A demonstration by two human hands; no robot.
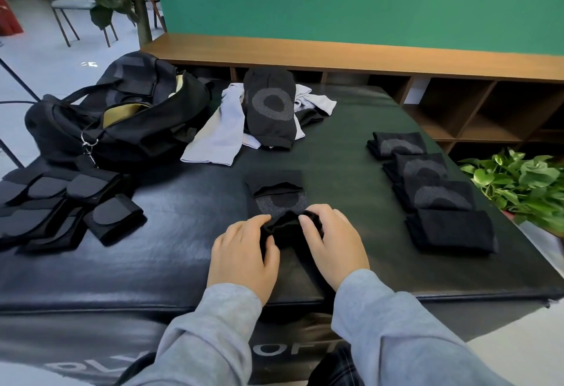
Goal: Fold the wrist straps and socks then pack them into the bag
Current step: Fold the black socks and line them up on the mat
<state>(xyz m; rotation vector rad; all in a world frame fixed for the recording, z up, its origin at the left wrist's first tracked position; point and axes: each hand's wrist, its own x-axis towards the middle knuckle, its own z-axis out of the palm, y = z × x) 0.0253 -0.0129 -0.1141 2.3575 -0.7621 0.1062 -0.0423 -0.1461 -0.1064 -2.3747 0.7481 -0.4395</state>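
Sock-folding underway, frame centre: left hand [244,254] & right hand [331,243] pinch black sock [279,199]; next, fold over.

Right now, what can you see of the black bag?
The bag is a black duffel of soft fabric, slumped at the far left of the black mat. Its top gapes open, showing a tan lining. Carry handles arch over it, and a metal clip hangs on its near side. A pale sock lies against its right end; folded straps lie just in front of it. Neither hand touches it.
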